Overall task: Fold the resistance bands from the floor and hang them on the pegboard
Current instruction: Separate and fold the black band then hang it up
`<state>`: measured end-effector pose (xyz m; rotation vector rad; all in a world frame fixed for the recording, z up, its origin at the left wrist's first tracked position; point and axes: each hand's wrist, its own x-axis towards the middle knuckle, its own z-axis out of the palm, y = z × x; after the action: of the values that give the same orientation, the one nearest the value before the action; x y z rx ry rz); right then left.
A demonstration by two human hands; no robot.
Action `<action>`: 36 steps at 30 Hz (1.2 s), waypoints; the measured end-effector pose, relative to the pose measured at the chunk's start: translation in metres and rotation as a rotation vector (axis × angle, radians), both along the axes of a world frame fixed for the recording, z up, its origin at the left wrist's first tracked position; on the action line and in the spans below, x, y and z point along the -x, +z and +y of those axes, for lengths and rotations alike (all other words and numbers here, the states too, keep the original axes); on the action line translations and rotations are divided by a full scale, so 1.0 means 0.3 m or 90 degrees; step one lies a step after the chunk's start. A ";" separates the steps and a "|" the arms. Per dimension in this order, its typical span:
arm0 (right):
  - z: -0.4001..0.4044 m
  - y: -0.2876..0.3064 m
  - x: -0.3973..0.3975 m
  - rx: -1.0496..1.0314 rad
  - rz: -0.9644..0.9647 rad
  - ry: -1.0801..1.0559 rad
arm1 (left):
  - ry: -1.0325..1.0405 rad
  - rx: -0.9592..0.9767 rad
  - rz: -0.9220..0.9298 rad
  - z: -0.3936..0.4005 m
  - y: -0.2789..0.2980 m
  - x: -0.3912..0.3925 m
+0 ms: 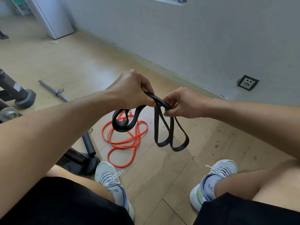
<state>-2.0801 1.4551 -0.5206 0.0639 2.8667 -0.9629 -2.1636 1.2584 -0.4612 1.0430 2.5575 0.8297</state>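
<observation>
1. Black resistance band [159, 101] is pinched between both hands, left hand [131, 90] and right hand [183, 103], above the floor [69, 62].
2. Orange band [125, 140] lies tangled on the floor beneath; a metal bar [53, 90] lies far left.
3. The black band is flat and wide, with folded loops dangling left and right.

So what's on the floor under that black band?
An orange band lies tangled on the wooden floor below the black band, which both hands hold up: left hand, right hand. The hanging black loop covers part of the orange tangle.
</observation>
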 end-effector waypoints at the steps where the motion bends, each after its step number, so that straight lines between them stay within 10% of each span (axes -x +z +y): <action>1: 0.003 0.000 -0.001 0.001 -0.005 0.004 | 0.002 0.000 0.000 0.000 0.000 0.000; 36: -0.011 -0.040 -0.012 0.099 -0.020 -0.010 | 0.010 -0.052 0.017 0.009 -0.005 -0.017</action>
<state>-2.0765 1.4519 -0.5325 0.0870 2.7574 -1.1726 -2.1584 1.2612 -0.4626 1.0652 2.5775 0.9379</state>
